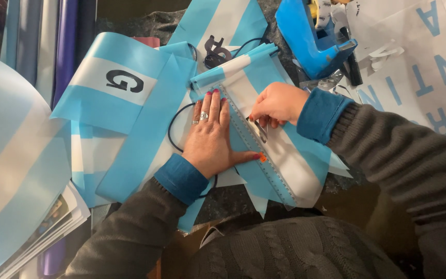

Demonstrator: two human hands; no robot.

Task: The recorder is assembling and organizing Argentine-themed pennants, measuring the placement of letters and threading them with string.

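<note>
My left hand (210, 137) lies flat, fingers spread, on a clear plastic ruler (264, 168) that runs diagonally across a light-blue and white striped flag piece (290, 160). It wears rings and has red nails. My right hand (277, 106) is closed on a small dark cutting tool (260, 129) whose tip sits against the ruler's edge. A small orange bit (262, 157) shows by my left thumb. A black cord (174, 132) loops under my left hand.
More blue-and-white flag pieces lie around, one with a black letter (124, 81). A blue tape dispenser (311, 39) sits at the top. White paper with blue letters (429, 72) lies right. A large curled striped sheet (11, 155) and stacked papers fill the left.
</note>
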